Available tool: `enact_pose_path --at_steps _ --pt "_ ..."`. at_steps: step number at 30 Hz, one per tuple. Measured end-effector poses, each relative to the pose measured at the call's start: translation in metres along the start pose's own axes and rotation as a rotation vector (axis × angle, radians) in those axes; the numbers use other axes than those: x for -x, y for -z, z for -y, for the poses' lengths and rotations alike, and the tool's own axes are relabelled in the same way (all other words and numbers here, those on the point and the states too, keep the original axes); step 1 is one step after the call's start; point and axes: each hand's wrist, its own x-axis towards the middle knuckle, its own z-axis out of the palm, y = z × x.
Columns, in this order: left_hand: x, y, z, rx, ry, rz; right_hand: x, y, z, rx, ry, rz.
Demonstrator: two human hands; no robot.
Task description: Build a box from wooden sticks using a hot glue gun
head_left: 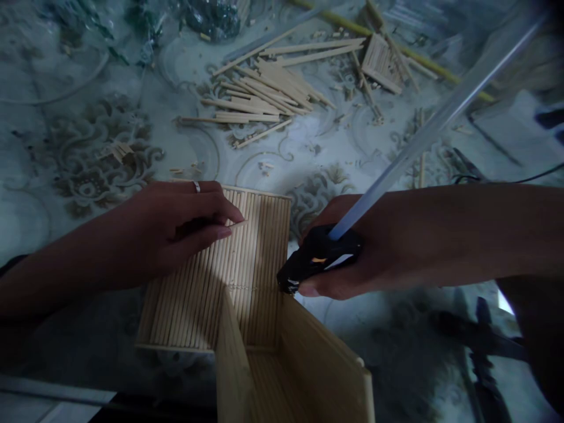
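My right hand (348, 247) grips a black glue gun (319, 255), a long translucent glue stick (423, 129) jutting from its back. The gun's tip touches or hovers just over the right edge of a panel of thin wooden sticks (264, 235); I cannot tell which. Between thumb and index finger, my left hand (189, 223) pinches a small stick piece (238, 223) above that panel. A line of glue (244, 287) crosses the panel. Joined at its near side are upright wooden walls (326, 346) forming an open box shape.
Loose wooden sticks (264, 88) lie piled beyond the panel. A small stick panel (381, 64) and a yellow rod (343, 23) are farther right. Crumpled clear plastic (211, 17) sits at the back, and a dark tool (480, 335) at the right. A patterned cover (185, 147) spreads under everything.
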Motion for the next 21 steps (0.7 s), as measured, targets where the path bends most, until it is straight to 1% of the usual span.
enact_pose_path --at_steps 2,4,7,9,11,13,16,19,21 --pt "0.0 -0.001 0.001 0.011 0.001 -0.004 0.003 -0.001 -0.001 -0.001 0.015 -0.006" --pt "0.001 -0.002 0.002 0.025 0.01 -0.013 0.008 -0.002 -0.004 0.019 0.009 -0.044" --pt "0.001 -0.002 -0.002 0.088 0.056 -0.031 0.021 -0.006 -0.009 0.054 0.022 -0.16" --pt "-0.002 0.0 -0.009 0.15 0.072 -0.008 0.032 -0.012 -0.014 0.046 0.029 -0.264" --pt "-0.009 0.001 -0.02 0.187 0.064 0.054 0.044 -0.02 -0.021 0.007 0.013 -0.39" --pt "-0.018 0.002 -0.031 0.186 0.048 0.142 0.054 -0.031 -0.028 -0.015 -0.009 -0.533" --pt "-0.034 -0.001 -0.043 0.168 0.021 0.267 0.065 -0.048 -0.039 -0.008 -0.044 -0.72" --pt "-0.045 -0.007 -0.047 0.167 -0.019 0.333 0.067 -0.063 -0.046 -0.054 -0.121 -0.834" --pt "-0.049 -0.012 -0.047 0.161 -0.05 0.341 0.064 -0.07 -0.048 -0.11 -0.124 -0.875"
